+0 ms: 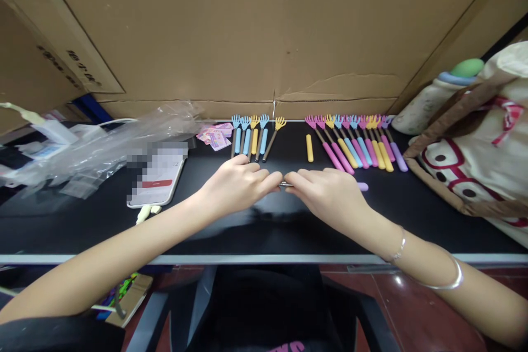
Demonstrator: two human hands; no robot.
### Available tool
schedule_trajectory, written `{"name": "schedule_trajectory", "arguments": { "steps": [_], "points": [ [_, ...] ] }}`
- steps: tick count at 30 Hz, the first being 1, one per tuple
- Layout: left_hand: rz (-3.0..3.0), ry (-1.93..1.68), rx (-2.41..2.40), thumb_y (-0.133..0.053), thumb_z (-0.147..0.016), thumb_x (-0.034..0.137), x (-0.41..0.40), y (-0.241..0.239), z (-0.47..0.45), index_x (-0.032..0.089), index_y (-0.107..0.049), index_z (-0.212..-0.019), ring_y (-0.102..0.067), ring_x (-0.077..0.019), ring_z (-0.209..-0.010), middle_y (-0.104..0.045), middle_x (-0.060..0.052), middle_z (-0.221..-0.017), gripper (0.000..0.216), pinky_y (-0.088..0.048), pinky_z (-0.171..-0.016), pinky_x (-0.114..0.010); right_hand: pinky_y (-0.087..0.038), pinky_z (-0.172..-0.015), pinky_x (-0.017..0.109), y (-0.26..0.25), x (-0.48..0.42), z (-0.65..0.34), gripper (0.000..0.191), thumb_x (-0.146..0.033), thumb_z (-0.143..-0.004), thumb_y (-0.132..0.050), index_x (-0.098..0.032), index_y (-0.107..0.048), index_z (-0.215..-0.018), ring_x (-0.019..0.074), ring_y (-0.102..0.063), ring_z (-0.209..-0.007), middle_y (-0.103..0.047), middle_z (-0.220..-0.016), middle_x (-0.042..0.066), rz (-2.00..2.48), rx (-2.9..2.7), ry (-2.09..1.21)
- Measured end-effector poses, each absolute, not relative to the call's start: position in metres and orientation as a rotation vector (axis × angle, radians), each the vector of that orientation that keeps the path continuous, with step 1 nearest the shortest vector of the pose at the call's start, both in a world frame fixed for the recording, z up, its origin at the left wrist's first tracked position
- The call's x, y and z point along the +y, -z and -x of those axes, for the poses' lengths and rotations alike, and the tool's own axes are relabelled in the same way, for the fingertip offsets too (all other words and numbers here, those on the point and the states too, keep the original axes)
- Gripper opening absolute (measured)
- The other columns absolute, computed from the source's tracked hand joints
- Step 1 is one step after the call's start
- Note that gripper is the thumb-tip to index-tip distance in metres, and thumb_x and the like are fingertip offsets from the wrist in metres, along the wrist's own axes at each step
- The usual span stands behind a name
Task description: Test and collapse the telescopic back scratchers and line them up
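My left hand (237, 184) and my right hand (330, 192) meet over the middle of the black table (264, 231), both closed in a pinch on one small back scratcher (284, 184). Its metal rod shows between my fingertips, and its purple handle end (363, 186) sticks out past my right hand. A row of scratchers with blue and yellow handles (251, 140) lies just beyond my left hand. A longer row with pink, yellow, blue and purple handles (358, 146) lies beyond my right hand. A loose yellow handle sleeve (309, 148) lies between the rows.
Cardboard panels (247, 27) wall off the back. At the left lie clear plastic bags (124, 140), a phone (159, 176) and pink cards (216, 136). A fabric tote bag (478, 154) and a bottle (437, 96) fill the right. A chair sits below the table edge.
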State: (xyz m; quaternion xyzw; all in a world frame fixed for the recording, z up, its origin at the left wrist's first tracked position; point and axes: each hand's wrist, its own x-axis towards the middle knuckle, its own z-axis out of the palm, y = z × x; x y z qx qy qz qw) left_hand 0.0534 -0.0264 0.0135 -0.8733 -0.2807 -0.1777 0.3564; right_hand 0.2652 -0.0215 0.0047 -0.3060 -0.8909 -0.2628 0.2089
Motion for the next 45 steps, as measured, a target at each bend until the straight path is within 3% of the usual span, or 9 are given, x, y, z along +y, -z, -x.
{"name": "schedule_trajectory", "arguments": {
  "steps": [10,15,21,28,33,36,39,45],
  "points": [
    [2.165,0.395,-0.710,-0.046,-0.097,0.025,-0.027,-0.022,-0.019,0.021,-0.055,-0.068,-0.051,-0.0122,-0.053,-0.055,0.004,-0.053,0.031,-0.036,-0.060,-0.026,-0.027,-0.058,0.028,-0.008,-0.010,-0.297,0.023,-0.028,-0.097,-0.047,-0.021,-0.062,-0.081,0.0112,-0.052,-0.056,-0.058,-0.058,-0.004,0.730,-2.463,1.029],
    [2.094,0.283,-0.812,-0.045,-0.097,0.027,-0.017,-0.020,0.040,0.022,-0.057,-0.069,-0.052,-0.0132,-0.058,-0.055,0.003,-0.056,0.032,-0.036,-0.062,-0.025,-0.030,-0.059,0.025,-0.005,0.024,-0.357,0.029,-0.033,-0.097,-0.046,-0.021,-0.065,-0.079,0.0113,-0.058,-0.063,-0.070,-0.070,0.000,0.793,-2.507,1.072],
    [1.836,0.225,-0.883,-0.052,-0.092,0.027,-0.018,-0.011,0.142,0.021,-0.055,-0.068,-0.048,-0.0160,-0.063,-0.057,0.001,-0.060,0.025,-0.034,-0.059,-0.025,-0.030,-0.054,0.028,-0.002,0.051,-0.465,0.033,-0.035,-0.094,-0.045,-0.017,-0.071,-0.086,0.0164,-0.058,-0.062,-0.072,-0.075,0.011,1.376,-2.393,1.137],
    [1.875,0.049,-0.987,-0.045,-0.095,0.026,-0.019,0.002,0.159,0.020,-0.061,-0.074,-0.054,-0.0168,-0.072,-0.064,0.000,-0.069,0.027,-0.036,-0.063,-0.026,-0.033,-0.051,0.027,0.010,0.049,-0.490,0.045,-0.038,-0.096,-0.031,-0.016,-0.070,-0.093,0.0197,-0.064,-0.068,-0.074,-0.083,0.012,1.288,-2.432,1.091],
    [2.040,0.138,-1.278,-0.034,-0.099,0.036,-0.015,0.005,0.160,0.019,-0.066,-0.092,-0.058,-0.0187,-0.084,-0.069,-0.005,-0.087,0.037,-0.038,-0.064,-0.026,-0.038,-0.054,0.029,0.011,0.050,-0.493,0.057,-0.060,-0.092,-0.030,-0.019,-0.069,-0.090,0.0221,-0.063,-0.064,-0.073,-0.079,0.011,1.429,-2.399,0.718],
    [2.180,0.478,-1.365,-0.041,-0.093,0.050,-0.013,0.009,0.169,0.023,-0.068,-0.088,-0.058,-0.0194,-0.087,-0.070,-0.002,-0.091,0.039,-0.040,-0.066,-0.024,-0.043,-0.061,0.031,0.009,0.048,-0.498,0.055,-0.072,-0.079,-0.048,-0.021,-0.069,-0.087,0.0221,-0.064,-0.068,-0.073,-0.081,0.010,1.589,-2.309,0.218],
    [2.321,0.744,-1.450,-0.054,-0.082,0.060,-0.010,0.011,0.178,0.025,-0.069,-0.082,-0.060,-0.0186,-0.080,-0.070,0.001,-0.088,0.038,-0.041,-0.067,-0.023,-0.045,-0.072,0.033,0.005,0.044,-0.499,0.049,-0.069,-0.067,-0.066,-0.023,-0.069,-0.086,0.0222,-0.065,-0.077,-0.072,-0.087,0.010,1.631,-2.179,-0.167],
    [2.336,0.972,-1.907,-0.065,-0.063,0.072,-0.017,0.000,0.192,0.023,-0.071,-0.075,-0.060,-0.0165,-0.066,-0.070,0.003,-0.073,0.050,-0.042,-0.064,-0.023,-0.045,-0.074,0.034,-0.013,0.036,-0.503,0.047,-0.060,-0.057,-0.079,-0.023,-0.070,-0.085,0.0202,-0.062,-0.079,-0.069,-0.085,0.008,1.765,-2.028,-0.382]
  ]
}}
